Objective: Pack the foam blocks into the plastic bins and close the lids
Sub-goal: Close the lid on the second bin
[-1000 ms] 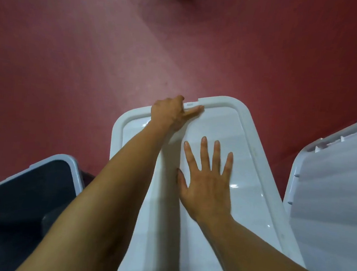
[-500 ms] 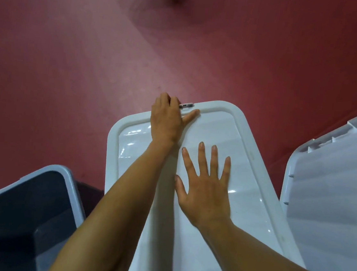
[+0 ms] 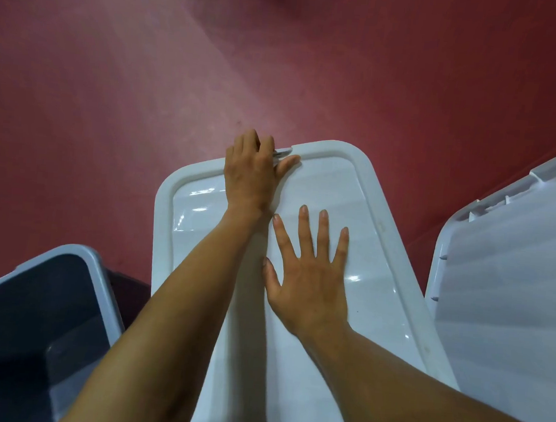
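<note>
A white plastic lid lies on top of a bin right in front of me; the bin's contents are hidden. My left hand reaches to the lid's far edge. Its fingers curl over the rim around a small grey latch, and the thumb lies along the rim. My right hand rests flat on the middle of the lid with fingers spread. No foam blocks are in view.
An open bin with a pale rim and a dark inside stands at the lower left. Another white lid or bin sits close on the right. Red floor lies beyond.
My left hand has shifted slightly at the far rim, its fingers now bent further over the edge by the latch. My right hand stays flat on the lid.
</note>
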Demonstrator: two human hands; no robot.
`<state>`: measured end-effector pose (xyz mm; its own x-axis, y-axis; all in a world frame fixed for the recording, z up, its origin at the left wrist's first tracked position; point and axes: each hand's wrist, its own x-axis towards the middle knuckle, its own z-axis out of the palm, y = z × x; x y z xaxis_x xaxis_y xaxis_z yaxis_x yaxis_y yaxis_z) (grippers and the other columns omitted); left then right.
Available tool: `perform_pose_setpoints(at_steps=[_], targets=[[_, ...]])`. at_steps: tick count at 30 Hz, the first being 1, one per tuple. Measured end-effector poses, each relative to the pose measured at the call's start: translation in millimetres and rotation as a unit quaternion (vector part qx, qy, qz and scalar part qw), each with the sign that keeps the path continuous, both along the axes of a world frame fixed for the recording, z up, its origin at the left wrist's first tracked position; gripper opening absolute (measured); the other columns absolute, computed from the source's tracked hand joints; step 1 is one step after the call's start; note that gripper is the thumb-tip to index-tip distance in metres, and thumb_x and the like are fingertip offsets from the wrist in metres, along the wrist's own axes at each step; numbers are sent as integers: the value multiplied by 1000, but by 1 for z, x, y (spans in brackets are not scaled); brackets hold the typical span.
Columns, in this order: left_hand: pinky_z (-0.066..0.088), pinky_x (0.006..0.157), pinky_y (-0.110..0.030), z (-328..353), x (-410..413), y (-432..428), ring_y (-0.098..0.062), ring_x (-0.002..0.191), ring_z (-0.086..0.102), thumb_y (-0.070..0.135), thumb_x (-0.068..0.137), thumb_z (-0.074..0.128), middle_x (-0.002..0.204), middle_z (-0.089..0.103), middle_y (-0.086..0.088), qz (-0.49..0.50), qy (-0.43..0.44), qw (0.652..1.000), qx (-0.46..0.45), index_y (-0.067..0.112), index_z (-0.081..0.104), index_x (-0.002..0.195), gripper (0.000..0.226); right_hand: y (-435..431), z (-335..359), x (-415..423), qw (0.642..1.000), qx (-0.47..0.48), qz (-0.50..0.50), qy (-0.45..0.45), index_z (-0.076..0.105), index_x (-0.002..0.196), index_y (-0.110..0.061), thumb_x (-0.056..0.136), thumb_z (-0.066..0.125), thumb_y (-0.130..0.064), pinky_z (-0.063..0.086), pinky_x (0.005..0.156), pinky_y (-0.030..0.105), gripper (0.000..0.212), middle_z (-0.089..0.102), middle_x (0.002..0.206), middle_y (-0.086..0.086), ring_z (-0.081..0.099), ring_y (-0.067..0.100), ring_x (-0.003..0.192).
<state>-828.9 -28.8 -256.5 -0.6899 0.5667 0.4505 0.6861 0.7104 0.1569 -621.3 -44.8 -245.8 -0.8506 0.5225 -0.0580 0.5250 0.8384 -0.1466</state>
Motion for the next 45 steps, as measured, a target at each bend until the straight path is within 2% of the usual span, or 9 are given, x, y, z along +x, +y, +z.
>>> perform_pose_setpoints(at_steps=[9, 14, 16, 18, 21, 25, 33, 36, 45], targets=[[48, 81, -38, 4, 17, 0, -21, 88, 44, 57, 101, 40, 98, 49, -5, 33, -16, 999, -40, 17, 53, 101, 42, 1, -2, 2, 1000, -11, 0, 4, 5, 161, -33, 95, 20, -72, 3, 117, 64, 78, -5, 168, 11, -10, 42, 152], [48, 96, -39, 9, 29, -14, -21, 108, 46, 44, 100, 43, 117, 48, -4, -2, -111, 994, 15, 24, 53, 128, 36, 2, 0, 3, 1000, -14, 1, 22, 10, 161, -32, 95, 22, -71, 2, 117, 64, 77, -1, 168, 11, -8, 41, 153], [41, 109, -39, 15, 30, -26, -24, 125, 42, 49, 101, 40, 135, 44, -4, -27, -143, 989, -38, 30, 38, 146, 49, 3, 2, 5, 999, -22, 2, 26, 9, 161, -32, 94, 22, -72, 2, 117, 64, 79, -1, 168, 9, -8, 39, 153], [19, 121, -45, 25, 33, -41, -31, 150, 17, 53, 102, 34, 162, 21, -6, -48, -177, 970, -157, 28, 15, 158, 64, 1, 8, 11, 999, -48, 5, 23, 4, 161, -32, 93, 20, -75, 0, 117, 65, 82, -5, 168, 9, -11, 38, 153], [9, 124, -52, 46, 47, -60, -31, 153, -7, 46, 106, 29, 167, -10, -7, -64, -253, 915, -309, 21, -2, 160, 67, 9, 24, 11, 993, -97, 48, -42, -9, 160, -31, 90, 23, -78, -8, 116, 66, 89, -19, 166, 10, -22, 38, 150], [22, 121, -52, 93, 78, -68, -30, 152, 17, 32, 105, 40, 166, 16, -7, -75, -315, 890, -322, 22, 13, 160, 62, 44, 81, 2, 968, -189, 79, -143, -8, 160, -32, 95, 39, -65, -10, 117, 65, 87, -19, 166, 9, -17, 34, 152], [25, 119, -51, 225, 161, -26, -32, 150, 19, 41, 99, 53, 163, 26, -8, -180, -212, 900, -336, 21, 28, 156, 66, 86, 185, 79, 987, -103, 6, -124, 13, 160, -24, 95, 52, -30, -7, 118, 64, 76, -6, 167, 12, -9, 34, 154], [26, 118, -52, 261, 197, -3, -32, 150, 19, 42, 98, 56, 161, 29, -7, -210, -216, 891, -340, 22, 27, 157, 68, 98, 227, 116, 993, -78, -9, -93, 17, 159, -24, 96, 52, -28, -5, 119, 65, 73, 9, 167, 10, 3, 30, 154], [25, 118, -56, 319, 332, 74, -35, 147, 26, 41, 91, 65, 157, 38, -8, -348, -168, 862, -329, 26, 25, 157, 78, 140, 319, 269, 989, -39, -129, -58, 26, 156, -23, 96, 54, -40, -4, 119, 63, 69, 15, 165, 9, 4, 30, 154]])
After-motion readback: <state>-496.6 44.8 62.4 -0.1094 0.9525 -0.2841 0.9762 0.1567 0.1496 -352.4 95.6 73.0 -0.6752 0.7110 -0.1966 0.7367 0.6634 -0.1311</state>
